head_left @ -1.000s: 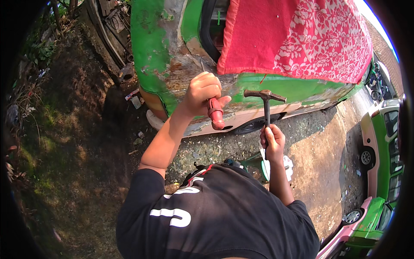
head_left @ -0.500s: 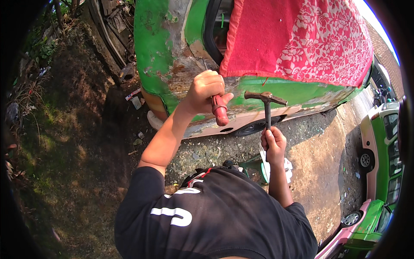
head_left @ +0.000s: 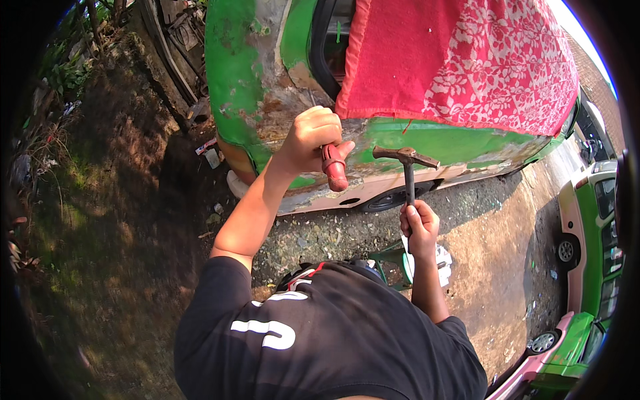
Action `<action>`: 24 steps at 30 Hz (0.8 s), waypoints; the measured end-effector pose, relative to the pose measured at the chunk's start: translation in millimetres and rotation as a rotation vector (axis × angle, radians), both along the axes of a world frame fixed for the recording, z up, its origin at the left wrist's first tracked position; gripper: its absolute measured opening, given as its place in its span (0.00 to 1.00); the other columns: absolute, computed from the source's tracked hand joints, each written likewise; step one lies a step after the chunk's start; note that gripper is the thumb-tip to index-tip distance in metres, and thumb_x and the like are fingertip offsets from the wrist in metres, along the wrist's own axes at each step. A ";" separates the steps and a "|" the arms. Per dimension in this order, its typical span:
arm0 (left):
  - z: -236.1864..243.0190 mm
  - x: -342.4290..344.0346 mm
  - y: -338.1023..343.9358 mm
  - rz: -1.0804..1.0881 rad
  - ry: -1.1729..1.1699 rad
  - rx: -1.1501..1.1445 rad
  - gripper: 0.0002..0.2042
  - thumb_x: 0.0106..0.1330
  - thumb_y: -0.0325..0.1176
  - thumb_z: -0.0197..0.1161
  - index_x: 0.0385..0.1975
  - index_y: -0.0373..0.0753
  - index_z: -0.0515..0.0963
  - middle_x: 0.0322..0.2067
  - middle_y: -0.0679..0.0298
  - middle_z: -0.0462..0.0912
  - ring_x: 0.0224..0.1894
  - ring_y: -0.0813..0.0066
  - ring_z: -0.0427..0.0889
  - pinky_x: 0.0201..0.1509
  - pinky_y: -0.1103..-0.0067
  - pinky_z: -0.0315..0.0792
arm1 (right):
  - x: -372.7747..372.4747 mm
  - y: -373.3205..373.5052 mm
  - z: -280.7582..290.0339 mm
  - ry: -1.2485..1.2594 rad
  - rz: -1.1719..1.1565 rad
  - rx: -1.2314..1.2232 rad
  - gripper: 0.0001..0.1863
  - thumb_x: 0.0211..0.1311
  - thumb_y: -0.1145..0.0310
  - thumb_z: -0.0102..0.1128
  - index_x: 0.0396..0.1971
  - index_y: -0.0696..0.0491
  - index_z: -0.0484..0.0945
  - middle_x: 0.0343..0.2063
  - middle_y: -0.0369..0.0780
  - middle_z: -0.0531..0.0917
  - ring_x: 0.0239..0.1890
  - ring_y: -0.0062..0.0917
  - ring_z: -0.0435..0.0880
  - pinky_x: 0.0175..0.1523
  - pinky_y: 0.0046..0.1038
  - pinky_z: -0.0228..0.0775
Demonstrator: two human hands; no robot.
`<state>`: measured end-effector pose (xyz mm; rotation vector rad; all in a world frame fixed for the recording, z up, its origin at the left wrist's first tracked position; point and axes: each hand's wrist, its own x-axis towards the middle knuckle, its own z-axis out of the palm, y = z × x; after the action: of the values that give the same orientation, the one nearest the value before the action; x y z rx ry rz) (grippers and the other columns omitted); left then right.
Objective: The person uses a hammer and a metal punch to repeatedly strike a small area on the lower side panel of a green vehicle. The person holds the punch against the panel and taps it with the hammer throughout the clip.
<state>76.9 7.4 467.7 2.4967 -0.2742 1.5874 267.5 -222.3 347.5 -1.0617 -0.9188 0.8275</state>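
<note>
Holding a red-handled tool (head_left: 335, 169) in the left hand (head_left: 312, 137), close to the rusty car panel (head_left: 279, 112), probably for steadiness; grasping a hammer (head_left: 409, 175) low with the right hand (head_left: 421, 228), seemingly leaving its head free.

The head of the hammer (head_left: 409, 181) now sits slightly farther below the red cloth (head_left: 400, 60). The red handle's (head_left: 333, 167) lower end sits a little higher.

Red-handled tool (head_left: 335, 175) partly hidden

Black short-sleeved T-shirt (head_left: 373, 333), large white lettering (head_left: 288, 335), red streak (head_left: 316, 269).
</note>
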 end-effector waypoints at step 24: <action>8.9 23.6 -11.2 0.202 -0.101 -0.031 0.17 0.48 0.20 0.64 0.10 0.38 0.60 0.11 0.62 0.60 0.13 0.63 0.63 0.19 0.72 0.58 | 10.3 -10.6 55.6 -0.467 0.139 0.094 0.11 0.66 0.71 0.57 0.43 0.62 0.75 0.20 0.37 0.75 0.21 0.16 0.69 0.28 0.20 0.62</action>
<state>100.5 -3.8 476.6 2.4919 -0.0092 1.7810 277.8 -232.8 403.2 -1.1401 -1.4243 0.6499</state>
